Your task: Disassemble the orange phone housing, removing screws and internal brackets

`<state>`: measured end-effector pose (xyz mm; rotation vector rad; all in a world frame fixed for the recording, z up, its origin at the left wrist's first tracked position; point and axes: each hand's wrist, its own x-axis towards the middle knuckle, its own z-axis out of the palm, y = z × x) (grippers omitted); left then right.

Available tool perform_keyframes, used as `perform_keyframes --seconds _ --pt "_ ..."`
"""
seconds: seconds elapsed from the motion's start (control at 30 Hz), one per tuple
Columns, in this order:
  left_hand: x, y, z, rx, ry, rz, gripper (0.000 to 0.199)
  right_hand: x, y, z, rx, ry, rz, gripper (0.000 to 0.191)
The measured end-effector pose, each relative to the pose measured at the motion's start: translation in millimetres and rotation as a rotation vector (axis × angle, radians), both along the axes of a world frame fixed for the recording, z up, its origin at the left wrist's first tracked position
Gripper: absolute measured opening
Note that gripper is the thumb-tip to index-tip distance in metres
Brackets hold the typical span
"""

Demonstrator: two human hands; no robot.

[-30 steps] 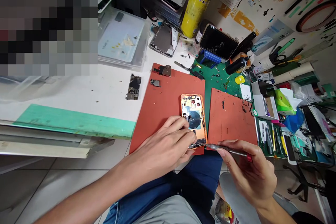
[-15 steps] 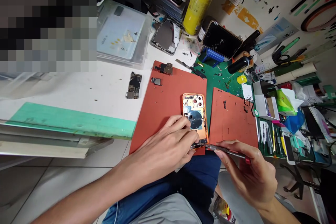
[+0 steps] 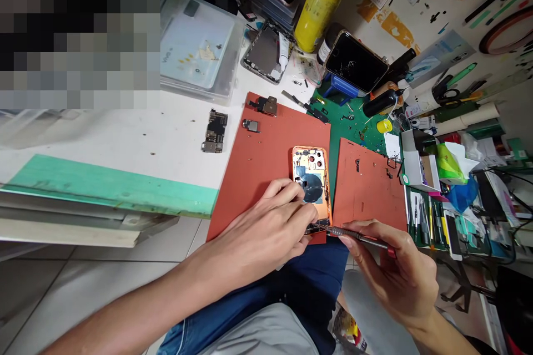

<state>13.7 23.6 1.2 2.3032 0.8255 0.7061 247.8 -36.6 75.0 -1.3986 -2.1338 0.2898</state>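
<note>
Looks light and thin, this open orange phone shell (image 3: 313,187), lying on the red mat (image 3: 275,166) near the front right corner, on the white surface (image 3: 166,127). Seems stiff and hard all around the orange rim (image 3: 328,199), but likely easy to hurt inside, with tiny parts and thin bits near the round dark patch and the camera holes (image 3: 318,158). May feel smooth and a bit slippery, and so light as to slide or turn under a small push. Best to hold by both long sides of the rim, with a soft squeeze, and away from the thin bits and the holes. Over the near left part, the left hand (image 3: 270,233), with bent fingers close together against the shell; too covered to tell if pinching the rim, pinching a tiny part or only pressing. In the right hand (image 3: 403,272), a thin metal tool (image 3: 358,237) with a red end, clamped between the fingers and pointing at the shell's near end. Probably safest with a light touch there, as a slip could scratch or poke something small.
</note>
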Motion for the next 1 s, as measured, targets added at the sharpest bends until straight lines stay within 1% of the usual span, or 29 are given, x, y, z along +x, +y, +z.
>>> perform_keyframes --seconds 0.07,0.17,0.23,0.3,0.37,0.47,0.57,0.67,0.73,0.83,1.0 --pt "0 0 0.8 0.002 0.002 0.004 0.026 -3 2 2.5 -0.014 0.003 0.016 0.035" --pt "0 0 1.7 -0.014 0.005 0.010 0.028 -6 5 7.7 -0.057 -0.013 0.046 0.028" --pt "-1 0 2.2 -0.037 0.010 0.005 0.032 -7 8 12.2 -0.086 -0.050 0.095 0.026" --pt "-2 0 2.6 -0.056 0.015 -0.006 0.032 -7 12 17.1 -0.102 -0.115 0.177 0.028" --pt "-2 0 2.5 -0.056 0.020 -0.011 0.031 -8 17 21.7 -0.092 -0.197 0.256 0.028" --pt "-1 0 0.7 -0.039 0.018 -0.010 0.030 -11 25 26.3 -0.008 -0.299 0.314 0.018" --pt "-1 1 -1.0 -0.032 0.008 -0.016 0.030 -14 31 26.6 0.071 -0.335 0.332 0.013" --pt "-1 1 -0.5 -0.026 0.009 -0.014 0.030 -14 33 24.1 0.070 -0.317 0.324 0.013" --pt "0 1 0.8 -0.020 0.009 -0.012 0.030 -14 33 22.3 0.072 -0.295 0.332 0.016" --pt "1 1 2.4 -0.021 0.006 -0.012 0.029 -13 33 20.5 0.109 -0.277 0.345 0.018" --pt "1 1 3.6 -0.028 0.014 -0.003 0.030 -12 33 18.5 0.098 -0.263 0.338 0.021"
